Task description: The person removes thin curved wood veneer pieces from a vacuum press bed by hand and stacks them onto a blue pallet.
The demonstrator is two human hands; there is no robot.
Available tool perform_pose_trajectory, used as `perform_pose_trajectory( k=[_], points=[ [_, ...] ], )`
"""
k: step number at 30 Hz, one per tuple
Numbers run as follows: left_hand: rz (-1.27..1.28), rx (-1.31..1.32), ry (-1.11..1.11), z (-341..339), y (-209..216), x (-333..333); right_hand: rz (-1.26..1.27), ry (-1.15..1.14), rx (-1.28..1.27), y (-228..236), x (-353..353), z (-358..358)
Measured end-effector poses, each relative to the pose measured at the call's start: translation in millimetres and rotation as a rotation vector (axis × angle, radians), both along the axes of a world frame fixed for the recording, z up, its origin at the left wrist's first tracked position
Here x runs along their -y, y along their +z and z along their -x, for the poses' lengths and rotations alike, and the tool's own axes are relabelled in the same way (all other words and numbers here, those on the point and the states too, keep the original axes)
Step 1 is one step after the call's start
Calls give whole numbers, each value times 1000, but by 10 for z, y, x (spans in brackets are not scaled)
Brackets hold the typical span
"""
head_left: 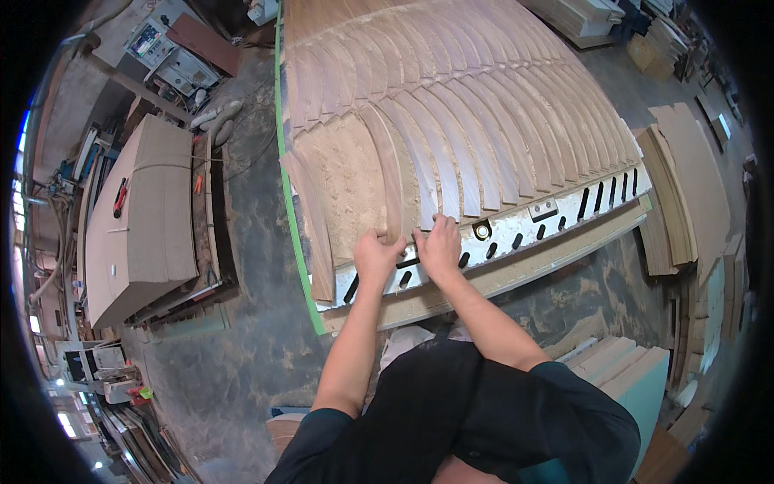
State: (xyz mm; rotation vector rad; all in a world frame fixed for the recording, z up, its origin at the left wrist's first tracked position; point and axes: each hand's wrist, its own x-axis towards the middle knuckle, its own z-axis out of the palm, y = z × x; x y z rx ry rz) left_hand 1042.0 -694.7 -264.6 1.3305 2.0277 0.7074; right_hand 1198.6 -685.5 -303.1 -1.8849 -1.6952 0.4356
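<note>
One curved brown wooden strip point(389, 176), in the frame's upper middle, is pinched by the left hand point(377, 258); the right hand's point(439, 248) grip cannot be told. The strip should be kept flat.

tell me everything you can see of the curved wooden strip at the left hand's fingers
The curved wooden strip is long, slim and brown, apparently solid wood, bowing rightward. It lies lengthwise away from the person, with pale sawdust along its left side. Its near end meets the left hand's fingers, which partly hide it; how firmly they grip is unclear.
</note>
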Motion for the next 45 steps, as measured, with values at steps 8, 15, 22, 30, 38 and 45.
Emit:
perform_pose_trajectory(
  k=[8, 15, 22, 30, 38, 45],
  points=[
    [156, 672, -65, 647, -114, 90, -40, -276, -140, -192, -131, 302],
    [317, 1102, -127, 960, -7, 222, 200, -187, 135, 341, -199, 353],
    [209, 1335, -102, 856, 168, 72, 350, -49, -243, 312, -569, 229],
    [-37, 863, 47, 682, -206, -313, 122, -18, -255, 426, -679, 274],
    [-104, -36, 145, 888, 762, 501, 313, -51, -712, 260, -248, 186],
    [-150, -340, 273, 1122, 313, 935, 668, 154, -1500, 293, 368, 706]
  ],
)
